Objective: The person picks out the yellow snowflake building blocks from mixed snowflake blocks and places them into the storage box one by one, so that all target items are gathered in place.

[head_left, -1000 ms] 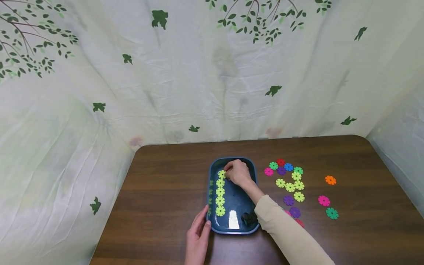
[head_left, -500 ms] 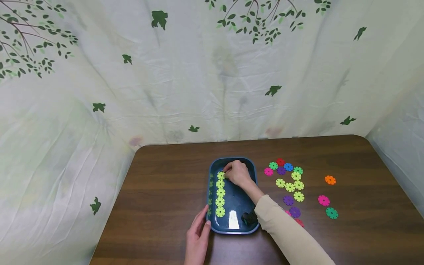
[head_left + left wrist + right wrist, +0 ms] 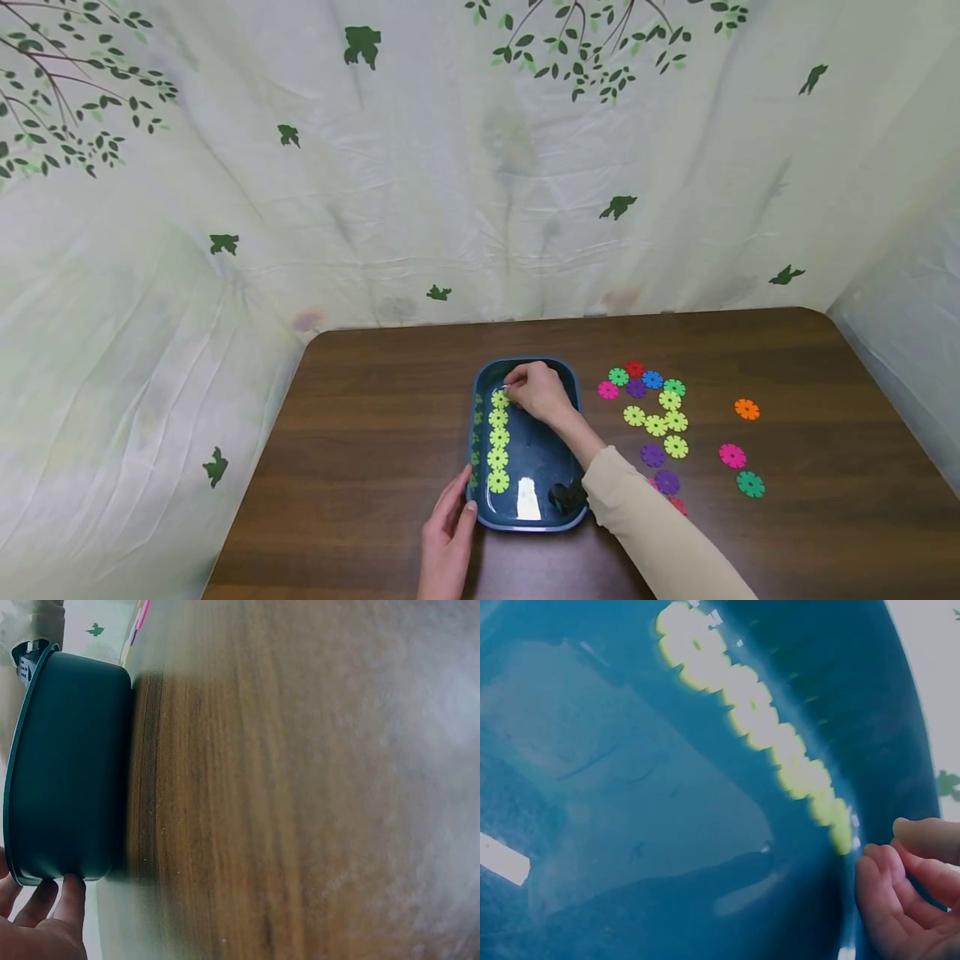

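In the head view a deep blue tray [image 3: 542, 528] stands on the table. A straight row of several yellow-green flower discs [image 3: 498, 437] lies along its left side. My right hand [image 3: 536, 390] reaches into the tray and has its curled fingertips at the right edge of the farthest disc [image 3: 499, 399]. In the right wrist view the row [image 3: 754, 709] looks overexposed, and its end is right beside the right hand's fingertips [image 3: 881, 862]. My left hand [image 3: 447, 533] rests against the tray's near left side. Its fingers [image 3: 71, 900] touch the outer wall in the left wrist view.
Right of the tray lie more flower discs: a yellow-green group [image 3: 656, 425], a blue one [image 3: 652, 380], purple ones [image 3: 652, 455], an orange one [image 3: 747, 408], a pink one [image 3: 732, 456] and a green one [image 3: 750, 484]. A black wrist camera [image 3: 567, 497] sits on the right wrist.
The row of discs has slid very slightly toward the near side of the tray, and the right fingertips have shifted a little left. The left hand stays in place.
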`<action>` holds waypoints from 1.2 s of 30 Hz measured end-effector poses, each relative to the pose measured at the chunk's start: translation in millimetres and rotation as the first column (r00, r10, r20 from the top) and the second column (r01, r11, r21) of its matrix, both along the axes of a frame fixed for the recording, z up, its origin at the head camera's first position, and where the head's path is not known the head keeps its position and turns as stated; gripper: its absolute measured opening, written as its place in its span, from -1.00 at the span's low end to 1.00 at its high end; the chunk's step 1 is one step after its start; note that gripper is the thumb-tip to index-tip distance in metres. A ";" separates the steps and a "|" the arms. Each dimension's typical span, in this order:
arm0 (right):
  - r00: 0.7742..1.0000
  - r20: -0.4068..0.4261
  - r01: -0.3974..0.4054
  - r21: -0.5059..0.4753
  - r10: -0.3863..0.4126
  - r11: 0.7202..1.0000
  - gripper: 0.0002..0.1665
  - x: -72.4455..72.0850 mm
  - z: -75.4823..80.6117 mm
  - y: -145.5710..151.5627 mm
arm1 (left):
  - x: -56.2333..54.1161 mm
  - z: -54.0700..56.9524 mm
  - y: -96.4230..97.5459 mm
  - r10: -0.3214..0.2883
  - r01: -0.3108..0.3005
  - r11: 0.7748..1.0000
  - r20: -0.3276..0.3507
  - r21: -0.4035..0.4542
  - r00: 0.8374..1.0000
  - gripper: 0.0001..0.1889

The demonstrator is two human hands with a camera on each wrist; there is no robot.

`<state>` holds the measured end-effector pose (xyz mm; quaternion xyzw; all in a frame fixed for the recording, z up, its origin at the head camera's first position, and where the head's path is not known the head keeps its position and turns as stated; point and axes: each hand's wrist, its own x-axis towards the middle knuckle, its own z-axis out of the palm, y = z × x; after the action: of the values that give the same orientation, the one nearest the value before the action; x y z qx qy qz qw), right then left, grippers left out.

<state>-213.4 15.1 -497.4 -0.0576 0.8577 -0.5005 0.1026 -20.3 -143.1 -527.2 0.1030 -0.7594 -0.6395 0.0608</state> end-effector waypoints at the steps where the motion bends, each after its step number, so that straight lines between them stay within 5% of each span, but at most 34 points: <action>1: 1.000 0.000 -0.004 -0.011 0.004 1.000 -0.86 0.9 1.5 -0.2 | -0.2 -0.5 -0.2 0.000 0.000 1.000 -0.003 0.001 1.000 -0.52; 13: 0.996 -0.069 -0.061 -0.064 0.057 0.996 -0.77 13.0 34.3 6.4 | -0.9 -2.0 -0.3 0.000 0.001 1.000 -0.019 0.012 1.000 -0.51; 22: 0.985 -0.170 -0.036 -0.095 0.020 0.995 -0.82 25.1 52.8 20.1 | -1.5 -5.9 0.7 -0.021 0.023 1.000 -0.133 0.013 0.991 -0.54; 36: 0.983 -0.171 0.050 -0.104 -0.067 0.993 -0.78 47.3 49.8 48.4 | -1.7 -4.0 -0.3 -0.012 0.014 0.999 -0.077 0.029 0.997 -0.52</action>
<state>-166.1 63.4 -447.6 -0.0810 0.8387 -0.5385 0.0093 -22.0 -143.4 -531.2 0.0741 -0.7477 -0.6544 0.0843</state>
